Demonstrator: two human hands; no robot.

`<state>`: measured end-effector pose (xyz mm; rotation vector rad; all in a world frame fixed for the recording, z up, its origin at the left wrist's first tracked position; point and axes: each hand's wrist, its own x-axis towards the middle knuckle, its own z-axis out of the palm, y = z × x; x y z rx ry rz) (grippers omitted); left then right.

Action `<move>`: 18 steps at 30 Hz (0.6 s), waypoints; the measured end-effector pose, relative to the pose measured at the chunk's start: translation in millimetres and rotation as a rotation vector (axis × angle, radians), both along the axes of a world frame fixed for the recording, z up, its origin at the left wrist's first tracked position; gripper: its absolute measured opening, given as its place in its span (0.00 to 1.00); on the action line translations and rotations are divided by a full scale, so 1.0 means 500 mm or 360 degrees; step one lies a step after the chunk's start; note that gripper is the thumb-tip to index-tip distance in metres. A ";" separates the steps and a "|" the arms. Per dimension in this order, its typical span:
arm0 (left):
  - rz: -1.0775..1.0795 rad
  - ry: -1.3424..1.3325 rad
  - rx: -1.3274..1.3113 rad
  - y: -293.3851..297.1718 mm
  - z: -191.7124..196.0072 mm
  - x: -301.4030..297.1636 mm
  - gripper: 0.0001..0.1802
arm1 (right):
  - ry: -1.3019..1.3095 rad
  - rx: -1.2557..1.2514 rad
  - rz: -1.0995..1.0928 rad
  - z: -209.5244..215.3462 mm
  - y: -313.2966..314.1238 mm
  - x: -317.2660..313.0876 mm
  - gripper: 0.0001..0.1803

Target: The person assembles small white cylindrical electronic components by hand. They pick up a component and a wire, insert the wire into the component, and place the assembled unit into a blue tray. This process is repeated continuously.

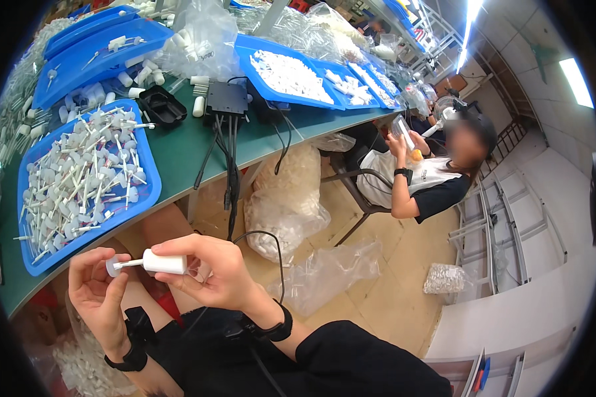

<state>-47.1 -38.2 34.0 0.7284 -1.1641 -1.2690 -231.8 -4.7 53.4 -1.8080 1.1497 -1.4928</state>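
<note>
In front of me, past the table's near edge, my left hand pinches a small white part with a round disc and a thin stem between thumb and fingers. Its stem points right, into the end of a white plastic cylinder. My right hand has its thumb and fingers closed around that cylinder. How deep the stem sits inside cannot be told. Just beyond my hands, a blue tray is heaped with similar disc-and-stem parts.
On the green table stand a black box with cables, a small black tray and blue trays of white parts. Plastic bags lie on the floor. A seated co-worker holds something at the right.
</note>
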 end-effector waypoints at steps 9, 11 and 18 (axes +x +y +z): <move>-0.0334 0.0080 0.0020 0.003 -0.004 0.019 0.20 | -0.0674 0.0443 0.0056 -0.014 -0.003 0.015 0.10; -0.0253 0.0025 0.0091 -0.001 -0.007 0.019 0.19 | -0.0362 0.0381 -0.0029 -0.003 -0.021 0.001 0.11; -0.0118 -0.0119 0.0255 -0.004 0.023 0.063 0.11 | -0.0303 0.0380 0.0223 0.011 -0.038 0.059 0.10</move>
